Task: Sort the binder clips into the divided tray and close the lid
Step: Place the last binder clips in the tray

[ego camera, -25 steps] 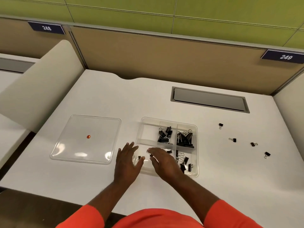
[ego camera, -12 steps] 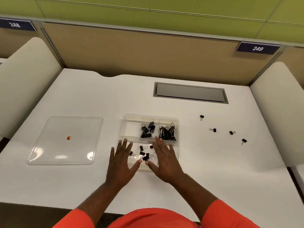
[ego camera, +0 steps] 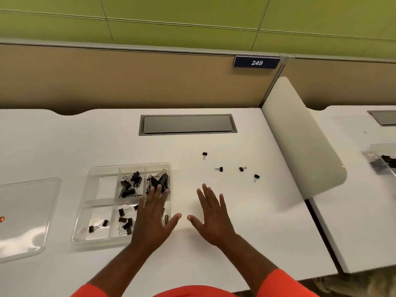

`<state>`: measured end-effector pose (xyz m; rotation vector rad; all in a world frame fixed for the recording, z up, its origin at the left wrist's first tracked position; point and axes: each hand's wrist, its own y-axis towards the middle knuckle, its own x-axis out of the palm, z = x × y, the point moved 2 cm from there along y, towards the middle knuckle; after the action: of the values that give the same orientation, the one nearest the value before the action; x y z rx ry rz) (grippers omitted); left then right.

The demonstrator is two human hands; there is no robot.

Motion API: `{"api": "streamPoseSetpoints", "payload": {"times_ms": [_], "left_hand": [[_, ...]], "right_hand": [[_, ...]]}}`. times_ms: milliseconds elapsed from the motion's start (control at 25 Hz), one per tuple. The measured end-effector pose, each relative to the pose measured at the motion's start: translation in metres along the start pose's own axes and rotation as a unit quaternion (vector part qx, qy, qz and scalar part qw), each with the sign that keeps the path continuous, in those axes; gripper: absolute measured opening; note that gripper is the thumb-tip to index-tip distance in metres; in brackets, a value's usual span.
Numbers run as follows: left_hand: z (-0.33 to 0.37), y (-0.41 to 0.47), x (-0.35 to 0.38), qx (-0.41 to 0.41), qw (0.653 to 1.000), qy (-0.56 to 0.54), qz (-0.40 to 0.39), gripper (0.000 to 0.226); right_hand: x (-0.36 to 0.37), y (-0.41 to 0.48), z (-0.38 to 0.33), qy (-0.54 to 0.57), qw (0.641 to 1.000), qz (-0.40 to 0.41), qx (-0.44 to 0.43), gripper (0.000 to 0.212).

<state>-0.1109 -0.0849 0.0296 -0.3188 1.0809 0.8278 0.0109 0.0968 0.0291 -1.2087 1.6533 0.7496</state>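
A clear plastic divided tray (ego camera: 107,187) sits left of centre on the white counter (ego camera: 235,243), with black binder clips (ego camera: 129,185) in several compartments. The left hand (ego camera: 154,215) is flat and released over its right side. The right hand (ego camera: 212,217), spread and empty, is just beside it. Four loose small black clips (ego camera: 219,169) lie right of centre, and the clear lid (ego camera: 25,211) lies at the left edge.

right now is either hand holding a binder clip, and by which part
Nothing is held. The left hand is spread open over the right side of the divided tray. The right hand is open above the desk, short of the loose clips.
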Motion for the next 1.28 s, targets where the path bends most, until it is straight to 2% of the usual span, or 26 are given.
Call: {"api": "streamPoseSetpoints", "payload": {"times_ms": [280, 720, 1080, 1160, 1280], "left_hand": [[0.077, 0.057, 0.063, 0.054, 0.997, 0.004, -0.052, 0.081], [0.116, 0.131, 0.152, 0.029, 0.981, 0.08, -0.176, 0.087], [0.122, 0.184, 0.179, 0.022, 0.981, 0.056, -0.183, 0.061], [0.121, 0.185, 0.183, 0.026, 0.983, 0.046, -0.176, 0.057], [0.119, 0.182, 0.185, 0.022, 0.992, 0.029, -0.124, 0.041]], "right_hand": [[-0.025, -0.007, 0.102, -0.003, 0.998, 0.014, 0.056, 0.084], [-0.033, 0.014, 0.212, 0.004, 0.993, -0.009, 0.114, 0.083], [-0.028, 0.048, 0.252, 0.03, 0.991, 0.002, 0.129, 0.077], [-0.027, 0.052, 0.254, 0.046, 0.99, 0.014, 0.136, 0.07], [-0.027, 0.051, 0.256, 0.069, 0.987, 0.063, 0.131, 0.049]]}}
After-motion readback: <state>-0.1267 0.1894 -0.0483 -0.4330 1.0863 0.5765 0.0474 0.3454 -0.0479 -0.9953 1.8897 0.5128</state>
